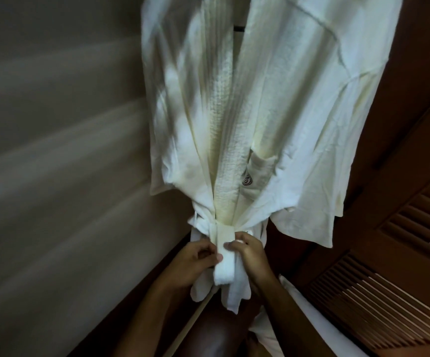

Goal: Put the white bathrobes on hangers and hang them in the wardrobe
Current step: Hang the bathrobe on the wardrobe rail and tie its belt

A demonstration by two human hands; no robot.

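Note:
A white bathrobe (pixel 273 104) hangs upright in front of me, its top out of frame, a dark logo on its chest pocket (pixel 256 173). Its white belt (pixel 224 249) is wrapped around the gathered waist, with the ends hanging down. My left hand (pixel 195 264) pinches the belt's hanging end from the left. My right hand (pixel 250 256) grips the belt at the knot from the right. The hanger is mostly hidden; only a dark bit shows at the open collar (pixel 239 29).
A plain grey wall (pixel 54 150) fills the left. A brown louvred wooden wardrobe door (pixel 402 253) stands on the right. More white cloth (pixel 309 318) lies low right, beside my right forearm. Dark wood runs along the bottom.

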